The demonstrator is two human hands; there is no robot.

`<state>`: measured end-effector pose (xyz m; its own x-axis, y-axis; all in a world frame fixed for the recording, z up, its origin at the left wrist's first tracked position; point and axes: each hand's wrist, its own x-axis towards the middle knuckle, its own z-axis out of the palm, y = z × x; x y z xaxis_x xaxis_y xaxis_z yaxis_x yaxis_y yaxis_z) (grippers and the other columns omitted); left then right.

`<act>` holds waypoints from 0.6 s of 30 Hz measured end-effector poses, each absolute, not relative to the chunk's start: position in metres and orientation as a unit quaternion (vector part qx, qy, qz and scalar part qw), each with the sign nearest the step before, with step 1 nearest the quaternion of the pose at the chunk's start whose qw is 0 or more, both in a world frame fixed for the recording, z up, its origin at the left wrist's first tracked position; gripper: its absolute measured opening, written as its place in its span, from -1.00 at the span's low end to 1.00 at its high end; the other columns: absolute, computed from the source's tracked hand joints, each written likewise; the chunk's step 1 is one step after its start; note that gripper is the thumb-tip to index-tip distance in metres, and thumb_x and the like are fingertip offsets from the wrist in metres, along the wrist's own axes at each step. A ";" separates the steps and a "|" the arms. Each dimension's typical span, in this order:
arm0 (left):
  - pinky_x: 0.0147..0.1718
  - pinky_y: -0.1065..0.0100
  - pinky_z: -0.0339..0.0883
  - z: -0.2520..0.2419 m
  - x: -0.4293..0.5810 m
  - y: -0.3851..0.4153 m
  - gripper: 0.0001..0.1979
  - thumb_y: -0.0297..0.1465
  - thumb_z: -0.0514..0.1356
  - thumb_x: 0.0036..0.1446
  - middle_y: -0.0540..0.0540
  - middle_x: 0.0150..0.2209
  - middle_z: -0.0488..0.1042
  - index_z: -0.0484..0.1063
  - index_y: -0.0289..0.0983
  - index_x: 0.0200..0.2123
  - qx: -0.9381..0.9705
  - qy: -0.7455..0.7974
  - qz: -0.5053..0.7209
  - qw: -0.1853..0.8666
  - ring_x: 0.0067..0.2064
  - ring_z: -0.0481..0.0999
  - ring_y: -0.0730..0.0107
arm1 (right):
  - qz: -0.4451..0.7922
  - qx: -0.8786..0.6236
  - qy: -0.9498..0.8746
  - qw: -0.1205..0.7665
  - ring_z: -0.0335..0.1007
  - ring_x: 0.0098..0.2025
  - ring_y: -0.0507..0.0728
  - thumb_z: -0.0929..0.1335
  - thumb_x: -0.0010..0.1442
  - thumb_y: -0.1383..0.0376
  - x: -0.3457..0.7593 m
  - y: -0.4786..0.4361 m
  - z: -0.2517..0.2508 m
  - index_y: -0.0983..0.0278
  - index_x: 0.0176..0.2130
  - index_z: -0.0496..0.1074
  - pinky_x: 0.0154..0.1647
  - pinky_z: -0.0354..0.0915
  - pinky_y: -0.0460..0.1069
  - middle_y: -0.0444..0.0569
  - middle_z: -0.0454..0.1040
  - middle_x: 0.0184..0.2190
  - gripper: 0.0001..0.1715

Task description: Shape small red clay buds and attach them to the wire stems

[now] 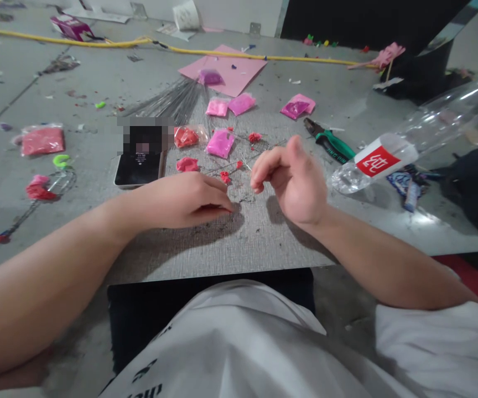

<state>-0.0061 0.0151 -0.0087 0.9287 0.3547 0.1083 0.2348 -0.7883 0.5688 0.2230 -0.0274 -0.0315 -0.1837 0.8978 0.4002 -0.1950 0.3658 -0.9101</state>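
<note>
My left hand (189,200) hovers low over the grey table, fingers together and bent down in a pinch. A trace of red shows at its fingertips, too small to name. Opposite it, my right hand (295,185) is raised with curled fingers; the thumb side is blurred. A thin pale wire (245,163) runs up to those fingertips, but whether they grip it is unclear. Between and behind the hands lie small red clay flowers (224,177) on wires. A lump of pinkish-red clay (187,164) sits just behind my left hand, beside a phone (139,160).
Bags of pink clay (220,142) and a red clay bag (187,136) lie beyond the hands, near a wire bundle (166,105). Green-handled pliers (332,145) and a lying plastic bottle (413,138) are at right. A yellow cable (222,53) crosses the back.
</note>
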 end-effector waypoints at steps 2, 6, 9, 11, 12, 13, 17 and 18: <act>-0.28 0.37 0.37 -0.013 -0.006 0.017 -0.76 -0.38 0.18 0.36 -0.12 -0.16 0.66 0.68 -0.13 -0.08 0.955 0.152 0.054 0.249 -0.24 0.62 0.32 | 0.472 -0.313 -0.622 0.540 0.41 -0.42 0.06 0.22 0.41 -0.22 0.223 -0.026 -0.033 0.22 -0.47 0.52 -0.37 0.33 0.01 -0.07 0.49 -0.50 -0.27; -0.31 0.38 0.33 -0.018 -0.005 0.016 -0.74 -0.34 0.17 0.37 -0.10 -0.19 0.66 0.68 -0.09 -0.05 0.958 0.142 0.021 0.250 -0.27 0.61 0.32 | 0.447 -0.333 -0.681 0.475 0.35 -0.41 0.04 0.26 0.42 -0.17 0.222 -0.029 -0.034 0.23 -0.49 0.47 -0.35 0.30 -0.01 -0.09 0.46 -0.51 -0.32; -0.35 0.38 0.29 -0.016 -0.007 0.016 -0.75 -0.34 0.21 0.33 -0.06 -0.18 0.66 0.68 -0.04 -0.04 0.956 0.160 0.008 0.248 -0.30 0.59 0.34 | 0.432 -0.325 -0.711 0.450 0.33 -0.41 0.04 0.26 0.43 -0.15 0.223 -0.031 -0.034 0.24 -0.49 0.45 -0.34 0.27 0.00 -0.10 0.43 -0.52 -0.33; -0.35 0.39 0.28 -0.013 -0.009 0.018 -0.75 -0.36 0.24 0.30 -0.05 -0.17 0.67 0.68 -0.03 -0.04 0.953 0.166 0.005 0.253 -0.30 0.59 0.34 | 0.426 -0.325 -0.718 0.445 0.33 -0.41 0.05 0.27 0.43 -0.14 0.224 -0.031 -0.033 0.24 -0.48 0.45 -0.34 0.25 0.01 -0.10 0.42 -0.52 -0.34; -0.34 0.38 0.28 -0.012 -0.010 0.019 -0.75 -0.37 0.24 0.29 -0.05 -0.17 0.67 0.68 -0.04 -0.04 0.952 0.166 0.006 0.256 -0.29 0.59 0.33 | 0.423 -0.327 -0.719 0.443 0.33 -0.41 0.05 0.27 0.43 -0.14 0.224 -0.031 -0.033 0.24 -0.48 0.44 -0.34 0.25 0.01 -0.09 0.42 -0.51 -0.35; -0.32 0.38 0.29 -0.011 -0.010 0.020 -0.75 -0.37 0.24 0.28 -0.06 -0.16 0.67 0.68 -0.04 -0.05 0.952 0.165 0.008 0.256 -0.28 0.59 0.33 | 0.422 -0.329 -0.721 0.441 0.33 -0.40 0.06 0.27 0.43 -0.13 0.224 -0.031 -0.032 0.24 -0.48 0.44 -0.33 0.25 0.01 -0.09 0.42 -0.51 -0.35; -0.28 0.39 0.31 -0.012 -0.011 0.024 -0.74 -0.37 0.20 0.32 -0.08 -0.14 0.65 0.69 -0.06 -0.05 0.956 0.163 0.008 0.245 -0.23 0.60 0.33 | 0.409 -0.331 -0.732 0.433 0.32 -0.41 0.05 0.27 0.43 -0.13 0.224 -0.032 -0.031 0.24 -0.49 0.41 -0.32 0.25 0.01 -0.10 0.41 -0.51 -0.35; -0.29 0.39 0.30 -0.013 -0.011 0.025 -0.74 -0.36 0.20 0.33 -0.07 -0.15 0.65 0.69 -0.06 -0.06 0.956 0.164 0.009 0.242 -0.24 0.59 0.35 | 0.404 -0.331 -0.736 0.432 0.32 -0.42 0.04 0.28 0.43 -0.12 0.224 -0.032 -0.031 0.25 -0.49 0.41 -0.33 0.24 0.01 -0.10 0.41 -0.51 -0.35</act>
<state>-0.0107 0.0247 -0.0130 0.9458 0.3186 -0.0626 0.3100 -0.8289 0.4657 0.2240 -0.0316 -0.0307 -0.4085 0.8350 0.3685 0.1378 0.4556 -0.8795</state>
